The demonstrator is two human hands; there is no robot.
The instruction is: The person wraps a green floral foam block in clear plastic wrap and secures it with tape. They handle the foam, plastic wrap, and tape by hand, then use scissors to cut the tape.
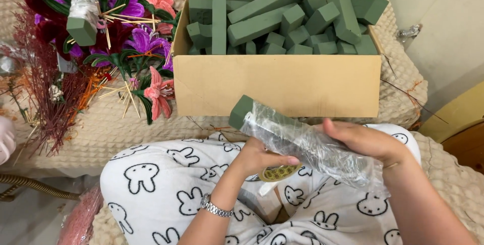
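Note:
A long green foam brick point(241, 110), half wrapped in clear plastic film point(322, 154), lies across my lap. My right hand point(364, 139) grips it from above near its wrapped end. My left hand point(259, 157), with a silver watch on the wrist, reaches under the brick and holds a roll of clear tape point(279, 173). One bare green end of the brick sticks out to the left.
A cardboard box point(277, 86) full of several green foam bricks stands just beyond my knees on a beige textured cover. To the left lies a heap of purple and pink artificial flowers point(136, 38) with wooden sticks and another wrapped foam brick point(83, 10).

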